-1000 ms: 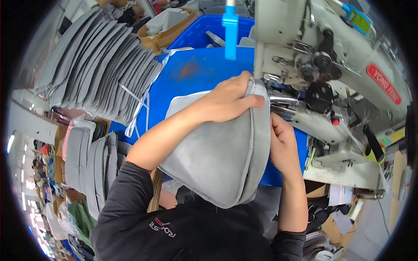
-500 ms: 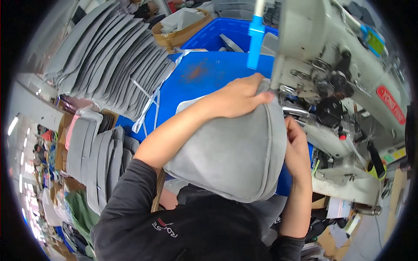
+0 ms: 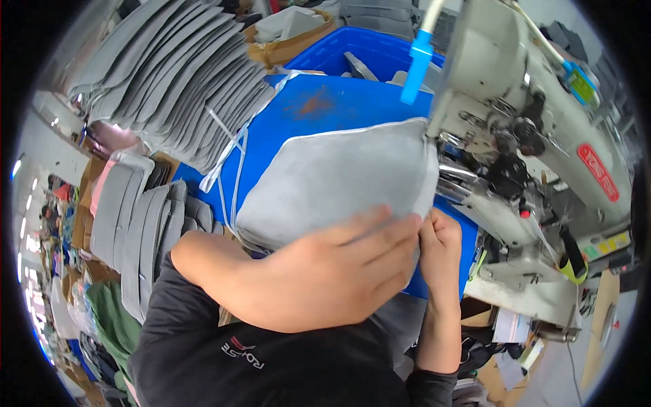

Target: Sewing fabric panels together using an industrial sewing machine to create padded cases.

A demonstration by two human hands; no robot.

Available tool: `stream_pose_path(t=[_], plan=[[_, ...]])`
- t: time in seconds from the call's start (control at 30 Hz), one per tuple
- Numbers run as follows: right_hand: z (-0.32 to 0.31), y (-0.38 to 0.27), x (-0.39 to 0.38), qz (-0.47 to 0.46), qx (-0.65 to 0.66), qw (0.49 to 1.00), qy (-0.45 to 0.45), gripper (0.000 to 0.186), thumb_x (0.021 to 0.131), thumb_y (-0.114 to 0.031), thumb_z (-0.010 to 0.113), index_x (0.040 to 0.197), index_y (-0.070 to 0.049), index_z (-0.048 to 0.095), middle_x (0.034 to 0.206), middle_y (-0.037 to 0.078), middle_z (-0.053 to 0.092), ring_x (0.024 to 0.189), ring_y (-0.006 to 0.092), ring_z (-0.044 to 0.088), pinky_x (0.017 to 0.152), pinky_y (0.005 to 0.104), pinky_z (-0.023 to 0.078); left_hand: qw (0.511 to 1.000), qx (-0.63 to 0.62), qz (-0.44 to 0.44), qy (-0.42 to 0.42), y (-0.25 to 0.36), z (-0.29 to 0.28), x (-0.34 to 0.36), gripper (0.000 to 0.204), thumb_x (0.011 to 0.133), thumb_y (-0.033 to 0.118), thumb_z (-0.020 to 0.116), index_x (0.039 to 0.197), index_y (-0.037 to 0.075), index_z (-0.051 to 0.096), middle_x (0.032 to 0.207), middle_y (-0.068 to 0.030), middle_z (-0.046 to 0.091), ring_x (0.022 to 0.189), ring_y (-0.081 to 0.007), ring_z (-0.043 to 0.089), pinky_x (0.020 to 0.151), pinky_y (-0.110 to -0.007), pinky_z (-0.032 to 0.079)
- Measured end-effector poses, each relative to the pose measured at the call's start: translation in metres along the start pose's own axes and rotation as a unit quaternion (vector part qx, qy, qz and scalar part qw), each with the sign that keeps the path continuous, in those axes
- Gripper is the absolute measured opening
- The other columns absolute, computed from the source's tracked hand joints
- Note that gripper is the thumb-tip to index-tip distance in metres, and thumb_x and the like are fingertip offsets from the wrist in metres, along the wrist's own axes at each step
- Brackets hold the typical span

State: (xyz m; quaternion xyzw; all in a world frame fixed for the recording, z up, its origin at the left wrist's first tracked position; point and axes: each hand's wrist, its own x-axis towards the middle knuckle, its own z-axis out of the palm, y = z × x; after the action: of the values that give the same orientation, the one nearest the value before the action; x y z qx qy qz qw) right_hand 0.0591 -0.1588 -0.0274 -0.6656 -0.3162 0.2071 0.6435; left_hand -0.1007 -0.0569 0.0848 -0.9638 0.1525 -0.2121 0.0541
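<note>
A grey padded fabric panel (image 3: 339, 173) with a raised seamed edge lies over the blue work table, its right edge running up to the sewing machine (image 3: 502, 156). My left hand (image 3: 346, 261) rests across the panel's near part, fingers stretched out toward the right edge and slightly smeared by motion. At that same edge, my right hand (image 3: 441, 237) is closed, thumb and fingers pinching the panel's rim below the machine's needle area. The underside of the panel and the tips of the right fingers are hidden.
Stacked grey panels (image 3: 169, 81) rise at the far left, a white strap (image 3: 241, 152) hanging beside them. More grey pieces (image 3: 139, 224) stand lower left. A blue crate (image 3: 325, 51) and a cardboard box (image 3: 291, 44) sit behind the blue tabletop (image 3: 271, 102). A blue-tipped tube (image 3: 418, 64) hangs nearby.
My left hand has come off the panel's far edge and moved toward me, down to its near part. My right hand has slid nearer along the rim. The panel has turned and shifted.
</note>
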Motion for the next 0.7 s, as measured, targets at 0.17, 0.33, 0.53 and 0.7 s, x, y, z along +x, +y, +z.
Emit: stream_pose_path(t=[0.17,0.33,0.53,0.7], plan=[[0.007,0.004,0.001,0.010,0.031,0.999,0.015,0.038,0.101,-0.021,0.056,0.072,0.004,0.057,0.058,0.000,0.049,0.058,0.0067,0.038,0.050,0.0291,0.034,0.974,0.224,0.006,0.036,0.006,0.016,0.007,0.024,0.081,0.018,0.058,0.101,0.010,0.066,0.095,-0.0090,0.066,0.102,-0.0253,0.063,0.088,-0.038,0.051],[0.002,-0.006,-0.003,0.000,-0.011,1.000,0.010,0.039,0.101,-0.020,0.055,0.070,0.003,0.058,0.056,-0.001,0.051,0.057,0.0058,0.039,0.050,0.0277,0.034,0.958,0.277,0.062,0.052,-0.002,0.021,0.013,0.029,0.081,0.017,0.056,0.105,0.010,0.070,0.090,-0.0092,0.064,0.086,-0.0252,0.064,0.067,-0.029,0.049],[0.010,-0.002,-0.004,0.018,0.154,0.987,0.034,0.033,0.101,-0.017,0.053,0.078,0.004,0.064,0.063,0.001,0.060,0.061,0.0048,0.047,0.054,0.0250,0.039,0.910,0.383,0.158,0.013,-0.001,0.021,0.015,0.029,0.081,0.015,0.056,0.101,0.002,0.071,0.091,-0.0149,0.069,0.069,-0.0225,0.063,0.056,-0.025,0.043],[0.009,0.008,0.003,-0.005,0.158,0.987,0.036,0.030,0.100,-0.015,0.052,0.081,0.004,0.066,0.067,0.001,0.062,0.063,0.0040,0.049,0.056,0.0241,0.040,0.930,0.347,0.121,0.004,0.003,0.029,0.019,0.028,0.080,0.013,0.056,0.100,-0.001,0.070,0.086,-0.0163,0.069,0.066,-0.0209,0.063,0.054,-0.024,0.043]])
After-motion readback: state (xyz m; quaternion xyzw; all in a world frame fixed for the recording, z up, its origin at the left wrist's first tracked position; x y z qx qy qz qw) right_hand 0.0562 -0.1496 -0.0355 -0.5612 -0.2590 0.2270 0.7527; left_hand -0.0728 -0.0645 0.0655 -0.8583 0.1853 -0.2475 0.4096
